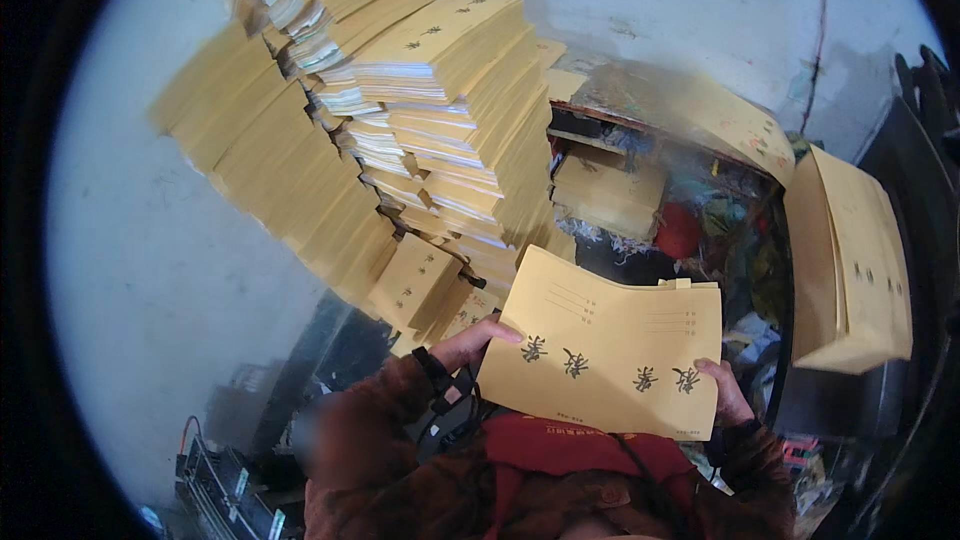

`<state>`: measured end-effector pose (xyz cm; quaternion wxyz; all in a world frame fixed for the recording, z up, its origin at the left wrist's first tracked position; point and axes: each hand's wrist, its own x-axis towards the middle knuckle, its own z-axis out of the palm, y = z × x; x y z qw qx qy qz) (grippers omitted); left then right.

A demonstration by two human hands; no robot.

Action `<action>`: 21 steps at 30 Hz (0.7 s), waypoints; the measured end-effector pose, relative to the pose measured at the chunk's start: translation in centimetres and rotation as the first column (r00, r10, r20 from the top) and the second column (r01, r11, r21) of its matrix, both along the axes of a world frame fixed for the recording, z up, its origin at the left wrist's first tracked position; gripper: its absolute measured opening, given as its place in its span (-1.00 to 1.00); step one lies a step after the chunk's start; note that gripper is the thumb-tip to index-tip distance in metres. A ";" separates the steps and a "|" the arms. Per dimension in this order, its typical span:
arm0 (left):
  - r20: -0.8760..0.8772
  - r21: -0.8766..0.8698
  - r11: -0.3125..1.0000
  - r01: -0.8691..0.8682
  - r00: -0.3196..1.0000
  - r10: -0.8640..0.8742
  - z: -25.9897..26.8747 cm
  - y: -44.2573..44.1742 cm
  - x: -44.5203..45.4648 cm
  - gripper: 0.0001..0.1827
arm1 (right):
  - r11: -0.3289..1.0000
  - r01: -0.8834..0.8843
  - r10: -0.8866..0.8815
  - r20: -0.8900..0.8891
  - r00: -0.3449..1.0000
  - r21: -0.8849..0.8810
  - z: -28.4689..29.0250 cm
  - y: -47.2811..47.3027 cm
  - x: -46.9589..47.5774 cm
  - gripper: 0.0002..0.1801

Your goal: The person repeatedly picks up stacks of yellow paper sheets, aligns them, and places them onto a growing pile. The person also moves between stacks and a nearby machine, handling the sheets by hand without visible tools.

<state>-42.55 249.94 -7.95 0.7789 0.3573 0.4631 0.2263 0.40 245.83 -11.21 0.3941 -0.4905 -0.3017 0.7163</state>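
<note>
A stack of tan paper booklet covers (600, 345), printed with large black characters and ruled lines, is held in front of my body. My left hand (474, 339) grips its left edge, the thumb lying on the top sheet. At the opposite edge my right hand (726, 390) also has hold, thumb on top and fingers hidden underneath. The far edge of the sheets dips in the middle, and a small tab sticks up near its right end. Below the near edge shows a red apron (585, 454) with printed writing.
Ahead to the left rises a tall pile of tan booklets (480, 120) against the wall. Bundled covers (855, 262) stand on a dark surface at the right. A worn wooden table (622, 90) with a lower shelf is at the back. Metal machine parts (225, 487) lie lower left.
</note>
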 end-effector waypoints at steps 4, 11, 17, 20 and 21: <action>0.095 0.041 0.998 -0.040 0.995 0.036 -2.5 10.0 3.1 -0.27 | 0.999 -0.031 0.031 0.006 1.000 -0.014 -0.5 11.7 2.9 -0.64; 0.212 0.125 0.948 -0.293 0.941 0.263 1.6 21.7 4.8 -0.31 | 0.979 -0.195 0.182 0.162 0.970 0.065 7.8 28.8 3.7 -0.71; 0.150 0.352 0.792 -0.499 0.865 0.478 16.4 26.5 2.3 -0.40 | 0.958 -0.165 0.142 0.109 0.984 0.235 18.8 42.1 1.5 -0.58; 0.107 0.639 0.578 -0.508 0.803 0.587 24.1 28.2 -0.8 -0.44 | 0.791 -0.267 0.098 0.317 0.943 0.551 25.8 47.8 -2.9 -0.60; 0.160 0.675 0.509 -0.533 0.780 0.604 26.5 29.0 -2.0 -0.46 | 0.790 -0.273 0.184 0.213 0.960 0.548 28.6 50.0 -4.5 -0.60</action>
